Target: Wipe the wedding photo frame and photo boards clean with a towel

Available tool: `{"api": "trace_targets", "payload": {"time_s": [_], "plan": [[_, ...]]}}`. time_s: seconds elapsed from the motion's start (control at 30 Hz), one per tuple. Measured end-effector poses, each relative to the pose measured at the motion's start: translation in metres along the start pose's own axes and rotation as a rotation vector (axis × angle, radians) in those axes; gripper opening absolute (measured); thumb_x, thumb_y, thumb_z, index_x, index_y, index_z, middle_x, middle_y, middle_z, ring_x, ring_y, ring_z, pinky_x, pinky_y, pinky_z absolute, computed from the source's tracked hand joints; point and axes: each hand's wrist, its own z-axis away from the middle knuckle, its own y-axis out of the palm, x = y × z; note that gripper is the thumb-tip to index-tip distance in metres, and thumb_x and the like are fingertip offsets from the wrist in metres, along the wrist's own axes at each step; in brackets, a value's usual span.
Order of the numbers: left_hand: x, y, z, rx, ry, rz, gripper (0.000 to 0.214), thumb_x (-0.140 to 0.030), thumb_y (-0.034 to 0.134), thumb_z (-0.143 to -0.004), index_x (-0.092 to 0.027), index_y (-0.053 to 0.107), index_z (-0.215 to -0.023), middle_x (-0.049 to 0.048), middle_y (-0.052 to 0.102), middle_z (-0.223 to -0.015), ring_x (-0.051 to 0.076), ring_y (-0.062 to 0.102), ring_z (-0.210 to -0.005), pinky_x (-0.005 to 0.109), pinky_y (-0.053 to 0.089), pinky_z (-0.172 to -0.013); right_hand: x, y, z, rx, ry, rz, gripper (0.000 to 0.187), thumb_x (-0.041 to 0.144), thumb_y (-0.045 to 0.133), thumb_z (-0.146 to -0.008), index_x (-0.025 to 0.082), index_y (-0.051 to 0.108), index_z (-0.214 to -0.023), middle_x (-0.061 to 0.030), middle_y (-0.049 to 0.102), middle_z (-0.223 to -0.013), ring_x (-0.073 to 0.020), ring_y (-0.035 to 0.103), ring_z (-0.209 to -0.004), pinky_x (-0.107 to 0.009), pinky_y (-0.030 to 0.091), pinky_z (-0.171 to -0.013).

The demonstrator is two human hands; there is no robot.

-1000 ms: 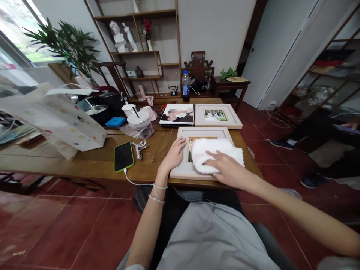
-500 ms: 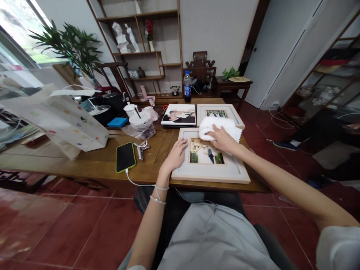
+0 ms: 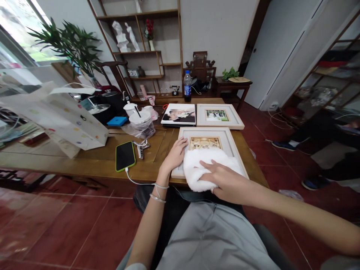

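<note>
A light wooden picture frame (image 3: 233, 140) lies flat near the table's front edge, its printed photo (image 3: 206, 143) partly hidden by a fluffy white cloth (image 3: 194, 165). My right hand (image 3: 225, 180) grips that cloth and presses it over the lower part of the frame, with some cloth hanging past the front edge. On the frame's left rim rests my left hand (image 3: 176, 153), fingers stretched out and lying on the wood. Behind it lie a second framed photo (image 3: 216, 115) and a photo album or print (image 3: 179, 114) with a picture on top.
Left on the table (image 3: 157, 150) are a phone (image 3: 125, 156) with a charging cable, a lidded cup (image 3: 140, 122) in plastic, a blue box (image 3: 117, 121) and a paper bag (image 3: 75, 123). A bottle (image 3: 187, 87) stands at the back. A seated person's legs (image 3: 306, 131) show at right.
My right hand has drawn the white cloth from the frame's far edge toward me, down across the photo to the front edge. The left hand stays on the left rim.
</note>
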Motion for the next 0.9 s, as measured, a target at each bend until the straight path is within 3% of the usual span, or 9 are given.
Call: {"api": "trace_targets", "payload": {"time_s": [0.1,0.23,0.4,0.67,0.77,0.9], "plan": [[-0.002,-0.001,0.000,0.011,-0.013,-0.005,0.035,-0.009,0.036,-0.086,-0.010,0.056,-0.115,0.0133,0.048,-0.133,0.022,0.034,-0.131,0.044,0.029,-0.109,-0.004,0.016,-0.005,-0.068,-0.012,0.058,0.049,0.007,0.051,-0.064,0.019,0.058,-0.111,-0.0121,0.039,-0.140,-0.0283,0.022,-0.134,-0.052,0.019,-0.106],[-0.003,-0.001,0.000,0.003,0.011,-0.017,0.036,-0.009,0.036,-0.085,-0.013,0.057,-0.114,0.0115,0.050,-0.131,0.022,0.034,-0.130,0.046,0.030,-0.109,-0.019,0.024,-0.016,-0.123,0.032,0.139,0.051,0.008,0.052,-0.066,0.018,0.056,-0.116,-0.0122,0.038,-0.141,-0.0287,0.024,-0.133,-0.052,0.020,-0.106],[0.001,0.001,0.002,-0.035,0.046,-0.012,0.036,-0.008,0.036,-0.085,-0.013,0.057,-0.114,0.0116,0.051,-0.130,0.022,0.036,-0.129,0.047,0.031,-0.108,-0.055,0.019,-0.035,-0.169,0.114,0.246,0.054,0.008,0.048,-0.068,0.019,0.053,-0.120,-0.0109,0.038,-0.141,-0.0295,0.026,-0.132,-0.052,0.022,-0.104],[0.003,0.002,0.001,-0.025,0.045,-0.011,0.036,-0.007,0.036,-0.085,-0.010,0.056,-0.115,0.0140,0.050,-0.131,0.023,0.035,-0.130,0.046,0.030,-0.109,-0.110,0.001,-0.080,-0.257,0.184,0.367,0.054,0.004,0.044,-0.071,0.018,0.051,-0.123,-0.0091,0.026,-0.147,-0.0307,0.015,-0.135,-0.055,0.017,-0.103],[0.002,0.001,0.001,-0.016,0.039,-0.019,0.037,-0.007,0.036,-0.085,-0.007,0.056,-0.115,0.0155,0.049,-0.131,0.023,0.034,-0.130,0.045,0.029,-0.109,-0.110,-0.002,-0.093,-0.234,0.207,0.333,0.055,0.005,0.043,-0.072,0.018,0.050,-0.125,-0.0084,0.027,-0.147,-0.0345,0.012,-0.135,-0.061,0.017,-0.101],[0.001,0.001,0.001,-0.019,0.054,-0.017,0.038,-0.006,0.035,-0.084,-0.013,0.057,-0.114,0.0115,0.051,-0.130,0.022,0.034,-0.130,0.046,0.029,-0.109,-0.086,0.002,-0.088,-0.111,0.154,0.271,0.054,0.005,0.042,-0.072,0.018,0.052,-0.123,-0.0101,0.034,-0.143,-0.0357,0.016,-0.133,-0.063,0.019,-0.098]]}}
